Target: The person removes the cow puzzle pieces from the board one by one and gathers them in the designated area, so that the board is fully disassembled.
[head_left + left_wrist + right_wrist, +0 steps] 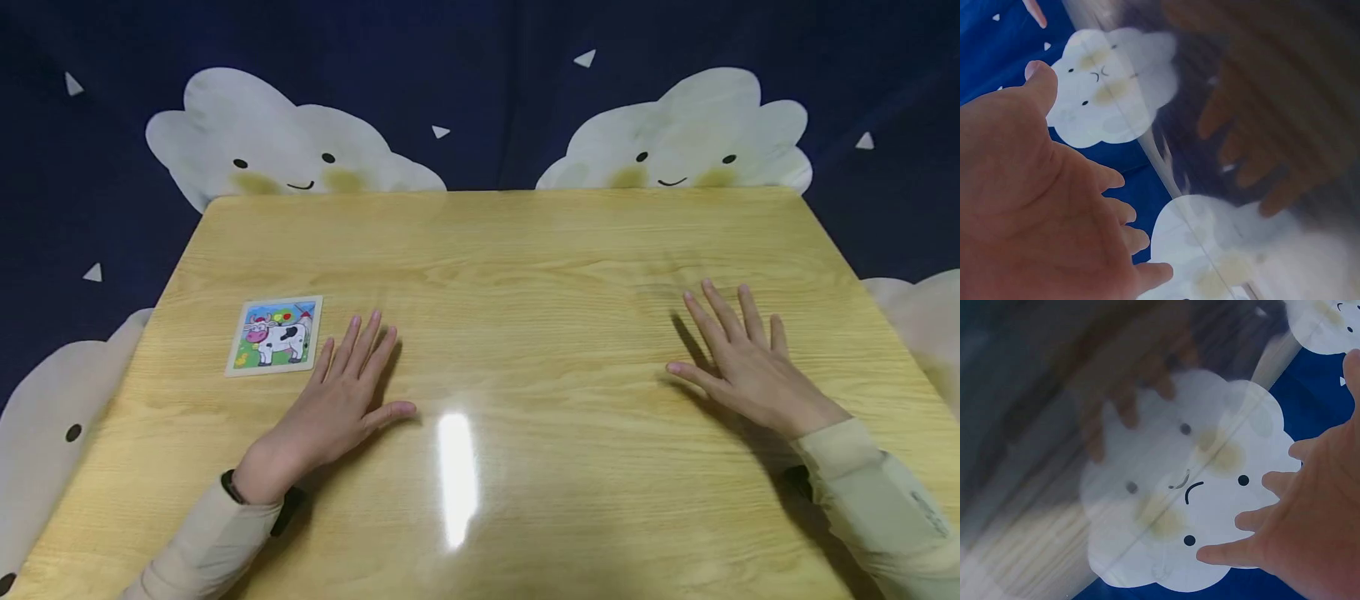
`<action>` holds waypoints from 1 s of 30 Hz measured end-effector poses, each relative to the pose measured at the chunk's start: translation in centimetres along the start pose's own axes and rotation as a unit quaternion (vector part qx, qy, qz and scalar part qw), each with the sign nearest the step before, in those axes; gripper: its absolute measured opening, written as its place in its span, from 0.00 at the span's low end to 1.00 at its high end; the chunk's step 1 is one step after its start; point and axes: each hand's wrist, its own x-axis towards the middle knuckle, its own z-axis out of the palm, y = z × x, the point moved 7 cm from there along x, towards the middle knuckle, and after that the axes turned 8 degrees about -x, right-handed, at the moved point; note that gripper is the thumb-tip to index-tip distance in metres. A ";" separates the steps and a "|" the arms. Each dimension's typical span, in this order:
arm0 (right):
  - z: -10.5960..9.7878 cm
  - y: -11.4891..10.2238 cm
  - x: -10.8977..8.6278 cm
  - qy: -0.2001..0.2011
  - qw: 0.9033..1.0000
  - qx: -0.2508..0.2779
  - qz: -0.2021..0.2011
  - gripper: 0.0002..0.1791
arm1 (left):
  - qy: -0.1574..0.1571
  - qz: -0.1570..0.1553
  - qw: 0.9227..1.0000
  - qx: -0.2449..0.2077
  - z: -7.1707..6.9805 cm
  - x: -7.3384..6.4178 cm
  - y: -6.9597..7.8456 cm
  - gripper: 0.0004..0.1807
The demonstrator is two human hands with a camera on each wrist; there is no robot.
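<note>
On the left side of the table lies a flat square picture board with a cartoon cow printed on it. My left hand is spread just right of and below the board, nearest to it, and holds nothing. Far to the right, my right hand hovers over the tabletop with fingers apart, also holding nothing. Each wrist view shows the bare palm side of the left hand and the right hand, with dim reflections of the fingers in the glossy surface.
Behind the table hangs a dark blue cloth printed with white smiling clouds and small triangles. A bright light reflection shows on the tabletop near the front. Both forearms wear light sleeves.
</note>
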 end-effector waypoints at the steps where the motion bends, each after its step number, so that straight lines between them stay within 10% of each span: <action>1: 0.0 0.0 0.0 0.000 1.000 0.000 -0.001 0.52 | 0.000 0.001 1.000 0.000 0.0 0.0 0.0 0.50; 16: -0.1 -0.7 -0.3 -0.004 1.000 0.003 -0.020 0.52 | -0.005 0.011 1.000 -0.003 0.2 0.1 0.8 0.49; 30: 2.2 -12.8 5.6 -0.053 0.979 -0.013 -0.197 0.48 | -0.038 -0.056 0.997 -0.027 1.0 -3.6 -1.0 0.50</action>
